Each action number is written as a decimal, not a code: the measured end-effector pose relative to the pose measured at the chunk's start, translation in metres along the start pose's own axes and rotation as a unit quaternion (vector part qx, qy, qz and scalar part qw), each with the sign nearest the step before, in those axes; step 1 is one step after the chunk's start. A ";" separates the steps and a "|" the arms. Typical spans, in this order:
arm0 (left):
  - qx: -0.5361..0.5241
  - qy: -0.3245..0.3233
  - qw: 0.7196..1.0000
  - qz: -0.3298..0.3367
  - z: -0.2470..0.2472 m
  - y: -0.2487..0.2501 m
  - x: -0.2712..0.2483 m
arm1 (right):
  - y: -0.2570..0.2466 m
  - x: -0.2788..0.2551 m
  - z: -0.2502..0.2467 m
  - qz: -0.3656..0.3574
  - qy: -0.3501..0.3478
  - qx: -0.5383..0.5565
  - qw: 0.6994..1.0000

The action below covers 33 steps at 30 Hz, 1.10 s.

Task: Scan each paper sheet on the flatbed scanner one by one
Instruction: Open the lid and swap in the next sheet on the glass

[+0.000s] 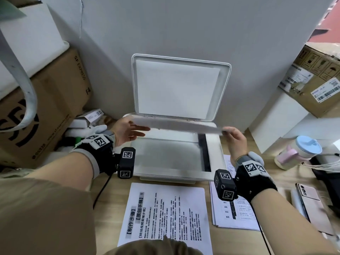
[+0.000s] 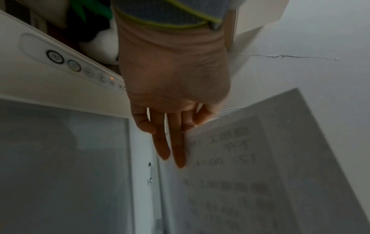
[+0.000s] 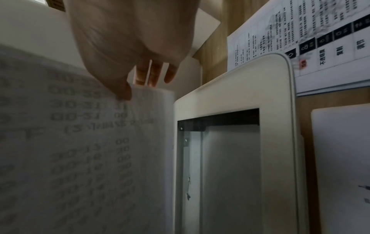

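Note:
A paper sheet [image 1: 176, 124] hangs level just above the scanner glass [image 1: 165, 155], seen nearly edge-on. My left hand [image 1: 136, 128] holds its left end, fingers stretched out under it; the left wrist view shows those fingers [image 2: 178, 150] along the sheet [image 2: 250, 158], whose print shows through from below. My right hand [image 1: 227, 130] pinches the right end between thumb and fingers, as the right wrist view confirms on the sheet [image 3: 80, 142]. The white scanner lid [image 1: 176, 89] stands open against the wall. The glass [image 3: 226, 174] is bare.
A printed sheet [image 1: 165, 214] lies on the desk in front of the scanner, and a stack of sheets [image 1: 233, 214] lies to its right. A phone [image 1: 309, 201] and a cup [image 1: 299, 151] sit further right. Cardboard boxes [image 1: 46, 107] crowd the left; another box [image 1: 320, 80] is at the right.

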<state>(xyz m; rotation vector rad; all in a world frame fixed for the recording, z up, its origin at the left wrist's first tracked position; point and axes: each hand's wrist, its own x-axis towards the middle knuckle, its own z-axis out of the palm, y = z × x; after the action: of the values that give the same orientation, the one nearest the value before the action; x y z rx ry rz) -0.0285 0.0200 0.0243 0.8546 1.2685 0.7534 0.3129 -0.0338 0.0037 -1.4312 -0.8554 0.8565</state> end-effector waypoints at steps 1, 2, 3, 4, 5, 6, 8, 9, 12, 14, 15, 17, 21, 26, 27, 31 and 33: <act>-0.012 -0.002 1.000 -0.003 -0.001 -0.004 0.000 | 0.001 -0.003 -0.004 0.005 -0.012 0.012 1.000; -0.022 -0.003 1.000 -0.004 -0.003 -0.009 0.000 | 0.003 -0.005 -0.007 0.017 -0.032 0.020 0.999; -0.020 -0.009 1.000 -0.005 -0.003 -0.014 -0.001 | 0.004 -0.008 -0.011 0.031 -0.053 0.011 0.998; 0.002 -0.014 1.000 -0.010 -0.002 -0.020 -0.002 | 0.007 -0.009 -0.013 0.049 -0.068 -0.006 0.996; 0.029 -0.021 0.999 -0.016 -0.002 -0.025 -0.004 | 0.009 -0.012 -0.015 0.061 -0.073 -0.026 0.995; 0.050 -0.023 0.998 -0.022 -0.001 -0.031 -0.006 | 0.014 -0.014 -0.017 0.081 -0.068 -0.036 0.994; 0.066 -0.017 0.997 -0.034 -0.001 -0.045 -0.007 | 0.026 -0.020 -0.019 0.138 -0.059 -0.028 0.988; 0.062 -0.010 0.997 -0.038 0.000 -0.051 -0.007 | 0.032 -0.024 -0.020 0.160 -0.053 -0.022 0.985; 0.054 0.021 0.997 -0.041 0.001 -0.063 -0.005 | 0.045 -0.032 -0.021 0.184 -0.044 -0.022 0.982; 0.059 0.030 0.997 -0.052 0.005 -0.069 -0.007 | 0.049 -0.037 -0.022 0.197 -0.038 -0.020 0.979; 0.067 0.034 0.996 -0.056 0.006 -0.072 -0.007 | 0.051 -0.039 -0.022 0.205 -0.044 -0.030 0.977; 0.083 0.044 0.994 -0.058 0.006 -0.078 -0.007 | 0.050 -0.044 -0.024 0.221 -0.079 -0.069 0.970; 0.118 0.073 0.990 -0.039 0.007 -0.083 -0.006 | 0.043 -0.051 -0.029 0.257 -0.133 -0.104 0.951; 0.109 0.095 0.989 -0.019 0.007 -0.088 0.000 | 0.047 -0.054 -0.045 0.275 -0.165 -0.207 0.924; 0.098 0.097 0.990 -0.012 0.010 -0.086 -0.002 | 0.049 -0.054 -0.048 0.271 -0.157 -0.206 0.927; 0.008 0.086 0.996 -0.003 0.026 -0.078 -0.009 | 0.053 -0.058 -0.059 0.262 -0.102 -0.168 0.945; -0.060 0.050 0.997 -0.016 0.032 -0.073 -0.015 | 0.058 -0.059 -0.065 0.266 -0.061 -0.085 0.958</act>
<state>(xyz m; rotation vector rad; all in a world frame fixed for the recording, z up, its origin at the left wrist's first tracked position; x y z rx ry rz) 0.0024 -0.0325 -0.0293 0.7049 1.3083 0.8469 0.3447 -0.1174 -0.0515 -1.8150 -0.6505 1.3101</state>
